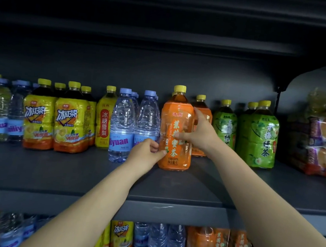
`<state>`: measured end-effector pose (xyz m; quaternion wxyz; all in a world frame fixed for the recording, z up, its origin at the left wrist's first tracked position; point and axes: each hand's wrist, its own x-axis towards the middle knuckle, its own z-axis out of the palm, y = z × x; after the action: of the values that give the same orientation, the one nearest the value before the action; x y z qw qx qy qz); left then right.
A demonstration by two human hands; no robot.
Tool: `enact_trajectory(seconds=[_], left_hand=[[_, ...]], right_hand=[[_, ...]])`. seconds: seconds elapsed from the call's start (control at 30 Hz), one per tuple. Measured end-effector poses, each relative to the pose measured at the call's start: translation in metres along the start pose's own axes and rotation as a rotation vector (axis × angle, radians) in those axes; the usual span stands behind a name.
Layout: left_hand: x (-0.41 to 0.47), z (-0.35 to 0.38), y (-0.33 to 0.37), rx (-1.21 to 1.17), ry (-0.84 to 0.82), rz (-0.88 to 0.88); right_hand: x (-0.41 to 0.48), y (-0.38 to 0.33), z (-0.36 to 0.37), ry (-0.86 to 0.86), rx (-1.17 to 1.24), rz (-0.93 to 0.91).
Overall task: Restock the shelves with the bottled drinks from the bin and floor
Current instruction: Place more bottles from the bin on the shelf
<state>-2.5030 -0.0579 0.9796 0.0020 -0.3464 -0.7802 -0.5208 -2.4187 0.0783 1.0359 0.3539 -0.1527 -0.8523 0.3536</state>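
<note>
The orange tea bottle [176, 112] on the shelf [51, 171] is wrapped at 3 o'clock by curled fingers of the right hand [201, 134]. It is pinched at 8 o'clock by those of the left hand [146, 152].

Light: dim, brightest on bottle row [71, 119]
Shadow: upper shelf [169, 22] near black
Blur: snack packs [321, 145] smeared

glossy plastic orange bottle [177, 129], matt shelf [51, 171]

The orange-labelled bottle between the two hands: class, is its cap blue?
No: the orange-labelled bottle has a yellow cap; the blue caps belong to the water bottles beside it.
</note>
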Motion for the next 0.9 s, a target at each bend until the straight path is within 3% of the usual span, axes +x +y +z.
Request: enact_trajectory(seconds=[0.23, 0.9], left_hand=[[0.000, -0.002, -0.001, -0.017, 0.006, -0.002], [0.010, 0.002, -0.006, -0.090, 0.022, -0.017]], right_hand=[[0.005, 0.002, 0.010, 0.086, -0.145, -0.027], [0.047, 0.026, 0.034, 0.114, -0.170, 0.015]])
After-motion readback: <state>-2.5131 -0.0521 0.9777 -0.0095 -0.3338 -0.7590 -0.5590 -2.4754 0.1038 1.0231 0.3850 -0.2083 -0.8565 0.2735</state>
